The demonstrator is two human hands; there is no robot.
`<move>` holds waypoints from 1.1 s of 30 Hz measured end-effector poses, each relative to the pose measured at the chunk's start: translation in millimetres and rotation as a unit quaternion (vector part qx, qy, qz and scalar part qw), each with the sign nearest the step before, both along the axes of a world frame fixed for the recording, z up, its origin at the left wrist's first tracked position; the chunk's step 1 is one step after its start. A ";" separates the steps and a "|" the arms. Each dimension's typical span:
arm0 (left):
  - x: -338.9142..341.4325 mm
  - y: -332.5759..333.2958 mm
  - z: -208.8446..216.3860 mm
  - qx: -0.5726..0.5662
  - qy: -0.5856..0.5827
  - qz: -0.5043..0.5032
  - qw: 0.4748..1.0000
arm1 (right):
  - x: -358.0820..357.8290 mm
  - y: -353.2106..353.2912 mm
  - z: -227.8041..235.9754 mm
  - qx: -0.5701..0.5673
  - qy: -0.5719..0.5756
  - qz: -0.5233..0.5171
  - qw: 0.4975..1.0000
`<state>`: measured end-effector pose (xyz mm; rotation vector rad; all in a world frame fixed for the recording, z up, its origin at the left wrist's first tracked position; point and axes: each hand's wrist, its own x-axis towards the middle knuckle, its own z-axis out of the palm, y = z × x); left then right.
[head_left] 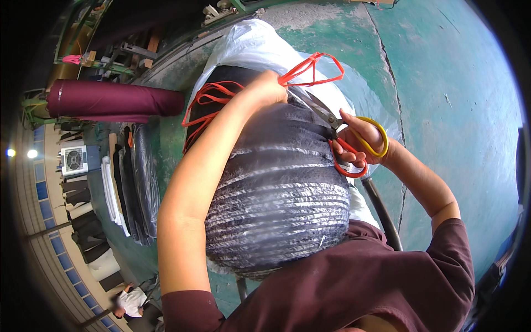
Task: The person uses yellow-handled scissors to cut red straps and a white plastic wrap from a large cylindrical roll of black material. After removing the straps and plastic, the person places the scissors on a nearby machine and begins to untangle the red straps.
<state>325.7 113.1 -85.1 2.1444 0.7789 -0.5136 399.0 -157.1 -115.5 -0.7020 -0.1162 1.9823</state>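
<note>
My left hand point(268, 89) is closed on a bunch of red strapping cord point(310, 71). Loops of the cord stick out past the fist, and more strands hang on the left behind my forearm. In my right hand point(358, 143) is a pair of scissors point(331, 119) with one yellow and one red handle loop. Their blades point up and left toward my left fist, close to the cord; whether they touch it I cannot tell. Under both hands lies a large, rounded dark bundle point(276, 191) with white ridged bands. White translucent plastic sheeting point(251, 44) covers its far end.
A maroon fabric roll point(119, 99) lies at the left, near a green-framed machine. Wrapped dark and white rolls point(124, 182) and a fan unit point(74, 160) stand further left. A metal bar point(383, 213) juts out beside the bundle. Another person point(131, 301) is far off at lower left.
</note>
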 end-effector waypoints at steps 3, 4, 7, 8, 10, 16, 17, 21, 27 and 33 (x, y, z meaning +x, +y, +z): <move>-1.2 6.7 -12.9 0.019 -0.021 -0.006 1.000 | 0.0 2.2 -3.2 0.014 0.040 0.018 0.999; -1.0 7.1 -13.5 0.018 -0.019 -0.001 1.000 | -0.6 2.7 -1.1 0.012 0.048 0.020 0.999; -0.9 6.9 -14.6 0.021 -0.016 0.005 1.000 | 1.0 5.1 1.6 0.023 0.069 0.034 0.997; -0.8 6.7 -14.1 0.026 -0.016 0.001 1.000 | 2.1 6.1 1.8 0.029 0.075 0.040 0.996; -1.0 5.6 -12.5 0.033 -0.020 -0.003 0.999 | 1.4 9.6 2.0 0.039 0.079 0.039 0.995; -0.9 -1.6 -3.3 0.021 -0.023 -0.003 1.000 | 3.1 20.6 7.2 0.044 0.048 0.031 0.997; -0.9 -1.4 -2.3 0.019 -0.023 -0.004 1.000 | 2.7 20.0 6.2 0.040 0.055 0.028 0.997; -1.9 6.6 -12.3 0.038 -0.027 -0.013 0.999 | -2.8 14.4 -0.3 -0.002 0.098 0.008 0.995; -1.0 9.3 -19.0 0.032 -0.030 -0.007 0.999 | -1.4 17.7 -1.2 0.044 0.108 0.020 0.993; -2.1 4.8 -12.8 0.049 -0.029 -0.007 0.998 | -0.8 26.5 -0.9 0.024 0.113 0.011 0.993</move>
